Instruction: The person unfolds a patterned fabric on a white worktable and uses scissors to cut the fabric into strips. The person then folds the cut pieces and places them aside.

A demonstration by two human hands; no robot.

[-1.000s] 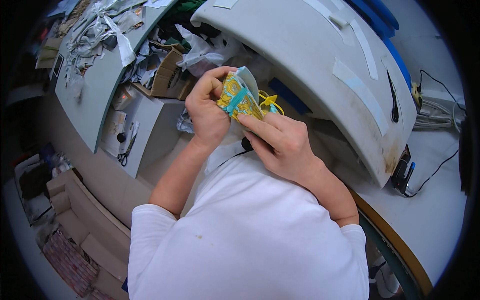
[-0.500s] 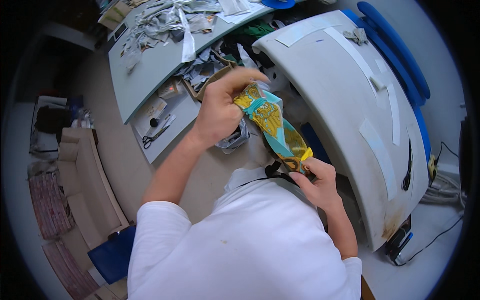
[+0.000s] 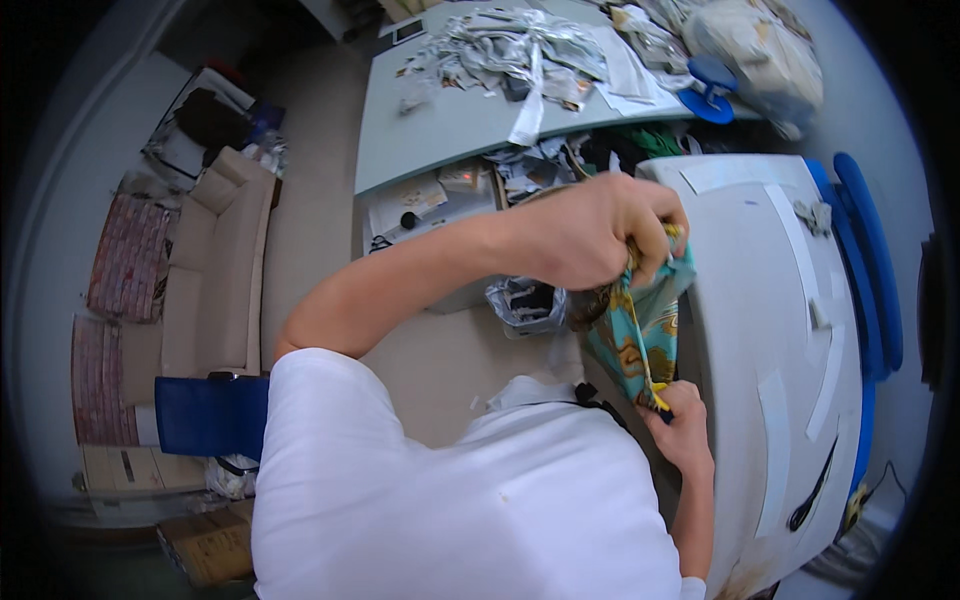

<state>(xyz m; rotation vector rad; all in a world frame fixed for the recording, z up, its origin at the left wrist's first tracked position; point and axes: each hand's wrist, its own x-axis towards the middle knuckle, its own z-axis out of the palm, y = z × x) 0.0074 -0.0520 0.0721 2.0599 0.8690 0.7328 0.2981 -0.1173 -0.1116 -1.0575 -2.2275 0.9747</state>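
Note:
My left hand [image 3: 610, 235] reaches across to the right, its fingers curled over the top of a turquoise and yellow patterned fabric piece [image 3: 635, 325]. My right hand [image 3: 680, 425] grips the lower end of the fabric, where a small yellow piece shows at its fingers. The fabric hangs stretched and folded between the two hands, beside a padded white board [image 3: 740, 300] with pale strips on it. Part of the fabric is hidden behind my left fingers.
A pale desk [image 3: 405, 140] piled with scraps stands ahead, a shelf [image 3: 440, 230] below it and a lined bin [image 3: 525, 310] on the floor. A beige sofa [image 3: 210, 300], blue chair [image 3: 205, 420] and cardboard box [image 3: 205, 555] are left; blue foam pieces [image 3: 865, 270] lie right.
The view has swung, showing more of the desk and floor. The fabric is drawn out between my hands, my left hand now reaching farther right above it and my right hand lower.

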